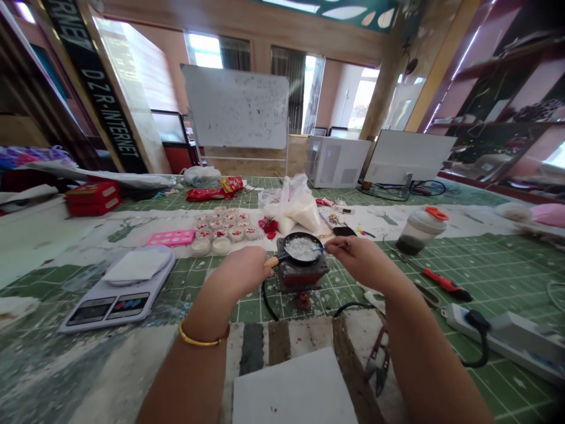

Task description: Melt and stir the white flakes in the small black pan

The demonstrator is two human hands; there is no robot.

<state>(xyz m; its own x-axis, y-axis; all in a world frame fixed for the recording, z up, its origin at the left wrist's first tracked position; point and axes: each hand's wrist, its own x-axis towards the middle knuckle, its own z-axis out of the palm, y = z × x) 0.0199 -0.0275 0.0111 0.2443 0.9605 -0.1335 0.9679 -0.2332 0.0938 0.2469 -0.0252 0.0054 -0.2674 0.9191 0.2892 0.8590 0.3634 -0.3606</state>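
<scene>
My left hand (pixel 245 268) is closed round the wooden handle of a small black pan (pixel 303 247). The pan holds white flakes and sits on a small red heater (pixel 302 272) with a black cord. My right hand (pixel 359 259) pinches a thin blue stirring tool (pixel 320 249) whose tip dips into the pan's right side. A gold bangle (pixel 200 340) circles my left wrist.
A digital scale (pixel 121 288) sits left, with a pink mould (pixel 171 238) and several small filled cups (pixel 225 227) behind. A plastic bag of white flakes (pixel 293 206), a lidded cup (pixel 419 229), a red-handled tool (pixel 444 284), a power strip (pixel 507 333), snips (pixel 377 359) and a white sheet (pixel 293 391) surround the heater.
</scene>
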